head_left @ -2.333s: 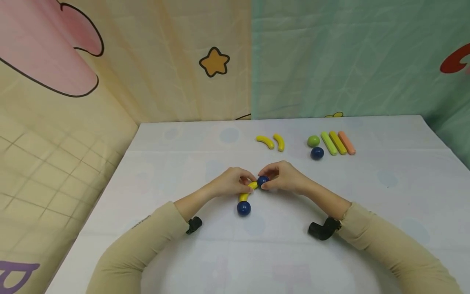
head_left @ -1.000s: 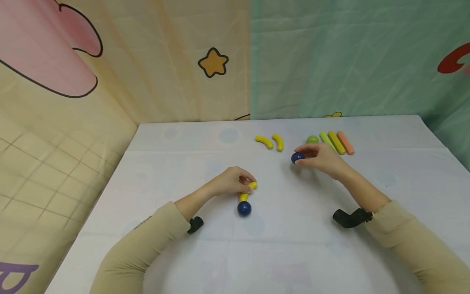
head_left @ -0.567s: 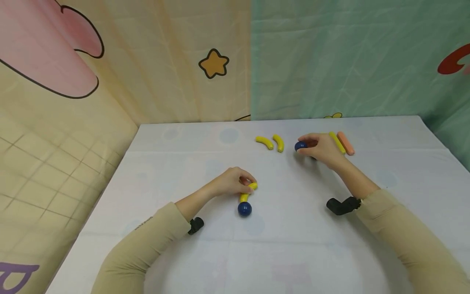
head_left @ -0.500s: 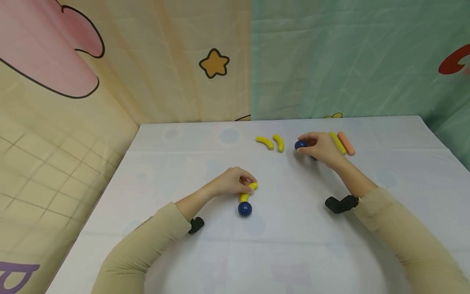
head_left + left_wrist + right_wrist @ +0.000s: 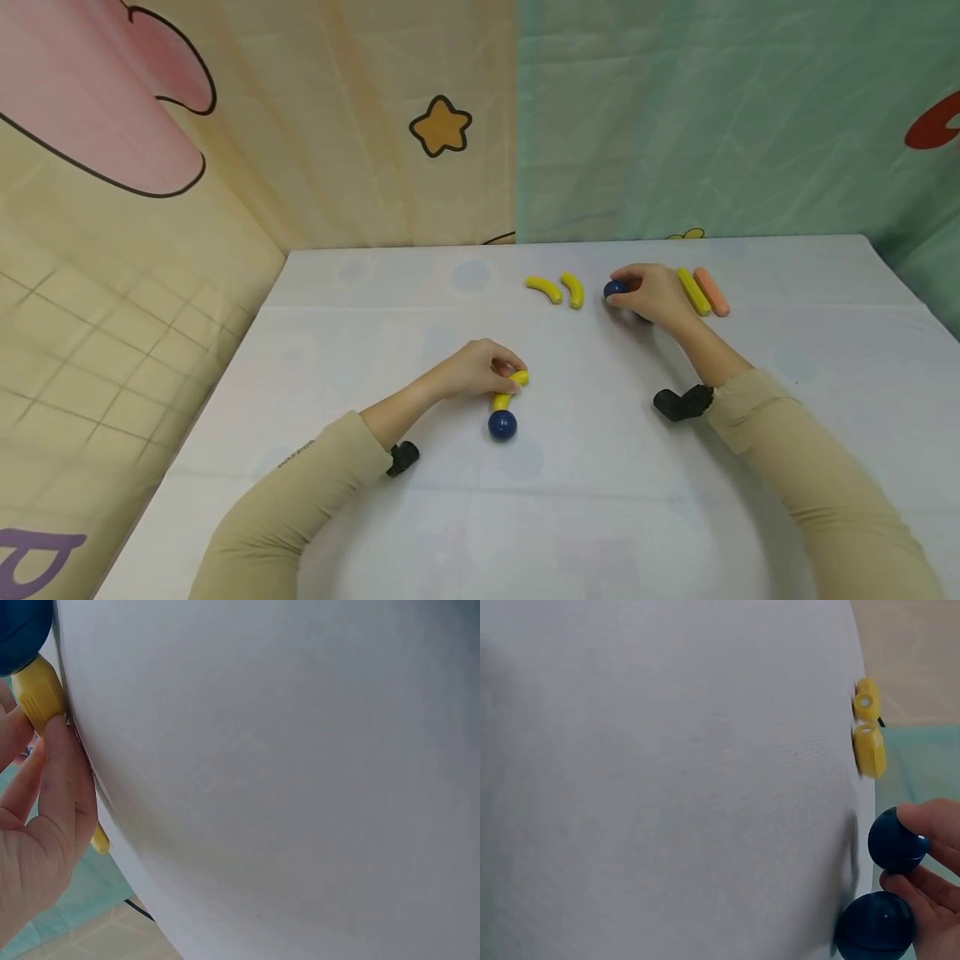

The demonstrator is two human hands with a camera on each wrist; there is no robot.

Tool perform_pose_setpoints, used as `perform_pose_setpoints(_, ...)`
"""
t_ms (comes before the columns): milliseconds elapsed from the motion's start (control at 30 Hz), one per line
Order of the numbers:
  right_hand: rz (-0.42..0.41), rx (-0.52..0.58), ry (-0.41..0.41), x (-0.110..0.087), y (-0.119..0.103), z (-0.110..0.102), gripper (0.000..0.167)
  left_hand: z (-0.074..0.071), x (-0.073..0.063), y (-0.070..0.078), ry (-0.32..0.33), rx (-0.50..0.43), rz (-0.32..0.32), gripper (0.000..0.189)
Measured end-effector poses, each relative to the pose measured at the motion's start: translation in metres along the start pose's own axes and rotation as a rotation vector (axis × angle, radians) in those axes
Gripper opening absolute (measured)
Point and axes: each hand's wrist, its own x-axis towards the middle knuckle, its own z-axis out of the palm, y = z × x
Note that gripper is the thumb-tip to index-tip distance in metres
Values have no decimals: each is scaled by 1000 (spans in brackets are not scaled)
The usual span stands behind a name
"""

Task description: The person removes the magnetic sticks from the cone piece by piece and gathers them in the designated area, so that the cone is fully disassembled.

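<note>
1. Since the earlier frames, the right hand (image 5: 651, 293) has carried a glossy dark blue ball (image 5: 614, 289) from frame centre to the upper right, beside two curved yellow plastic pieces (image 5: 558, 289).
2. Its fingertips (image 5: 930, 822) pinch the ball just above the white tablecloth (image 5: 600, 500).
3. Fingers of the left hand (image 5: 480, 371) curl round a curved yellow connector (image 5: 508, 389), steadying it; a second blue ball (image 5: 502, 424) caps its lower end.
4. Only the right wrist view shows another blue ball (image 5: 875, 926) under the right hand.
5. Yellow and orange straight sticks (image 5: 703, 291) lie right of that hand.
</note>
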Motion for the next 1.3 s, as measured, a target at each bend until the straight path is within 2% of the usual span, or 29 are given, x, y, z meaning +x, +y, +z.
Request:
perform_pose_setpoints(433,-88,-115,54,3,1,8,36,1,1,0,4,-1,-6,28)
perform_pose_setpoints(1300,-68,-101,46,2,-3,7,35,0,-1,2,-4,-24,-10,28)
